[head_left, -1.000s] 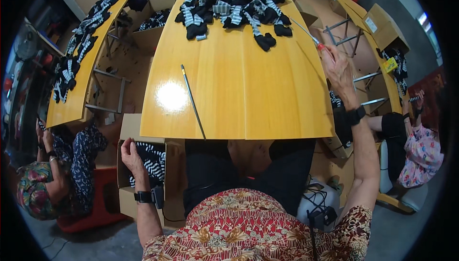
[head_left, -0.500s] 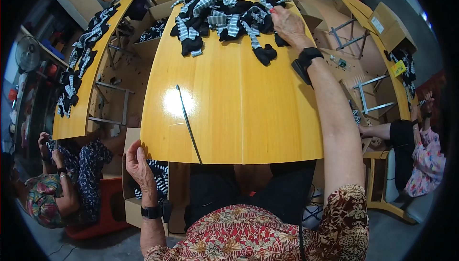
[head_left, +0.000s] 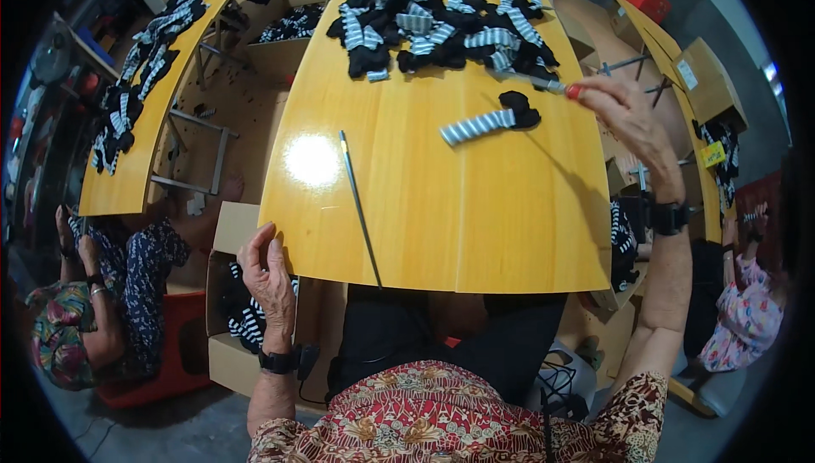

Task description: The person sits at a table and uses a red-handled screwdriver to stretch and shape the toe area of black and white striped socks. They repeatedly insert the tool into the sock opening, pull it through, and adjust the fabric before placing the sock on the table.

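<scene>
One black sock with a grey-striped cuff (head_left: 492, 123) lies on the desk (head_left: 407, 217), left of and slightly below the right grip (head_left: 632, 115). That grip is curled around a slim red-handled metal tool (head_left: 574, 90), its shaft pointing left below the sock pile (head_left: 424, 26). The left grip (head_left: 270, 280) is half open, empty; a thin dark rod (head_left: 359, 204) lies to its right.

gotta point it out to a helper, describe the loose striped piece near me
Find the long yellow table in the middle, with a heap of black-and-striped cloth pieces toward its far end. Just this side of that heap, left of the right hand, lies the loose striped piece. Unlike its neighbours, it lies alone, apart from the heap's near edge.
</scene>
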{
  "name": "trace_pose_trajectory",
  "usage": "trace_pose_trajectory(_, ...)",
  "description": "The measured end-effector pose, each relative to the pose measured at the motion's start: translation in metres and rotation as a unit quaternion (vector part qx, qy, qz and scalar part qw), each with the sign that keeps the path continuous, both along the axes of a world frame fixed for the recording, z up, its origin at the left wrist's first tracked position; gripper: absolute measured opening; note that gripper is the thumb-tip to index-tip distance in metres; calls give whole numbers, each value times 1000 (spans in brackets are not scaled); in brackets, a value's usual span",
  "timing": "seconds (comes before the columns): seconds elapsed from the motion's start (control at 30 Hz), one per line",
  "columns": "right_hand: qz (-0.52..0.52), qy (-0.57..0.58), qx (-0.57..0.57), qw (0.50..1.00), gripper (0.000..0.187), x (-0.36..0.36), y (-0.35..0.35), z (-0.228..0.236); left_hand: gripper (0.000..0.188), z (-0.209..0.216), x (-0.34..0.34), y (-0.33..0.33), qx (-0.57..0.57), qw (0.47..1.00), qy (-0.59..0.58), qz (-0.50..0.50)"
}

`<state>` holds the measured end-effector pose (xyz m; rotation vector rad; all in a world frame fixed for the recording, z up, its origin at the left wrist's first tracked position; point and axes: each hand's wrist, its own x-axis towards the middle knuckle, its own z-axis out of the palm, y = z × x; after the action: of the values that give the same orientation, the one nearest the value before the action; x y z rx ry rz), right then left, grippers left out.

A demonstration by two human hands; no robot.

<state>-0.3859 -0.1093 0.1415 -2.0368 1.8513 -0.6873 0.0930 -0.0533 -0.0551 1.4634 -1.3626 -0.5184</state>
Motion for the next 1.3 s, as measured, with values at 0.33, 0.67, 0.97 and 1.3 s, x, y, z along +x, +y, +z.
trace_pose_trajectory(0.33,-12,195,-257,946,24,74,-186,-42,17,10,-14,-5,-69,984,-166,12)
trace_pose_trajectory(0.67,68,189,-52,978,28,70,-116,-33,13,3,-11,-4,-78,981,-179,9)
trace_pose_trajectory(0.97,112,238,-239,935,28,124,-64,21,14,4,-8,-5,-86,984,-156,-1)
trace_pose_trajectory(1.3,71,197,-115,971,29,168,-80,-32,14,4,-3,-4,-95,985,-143,-25)
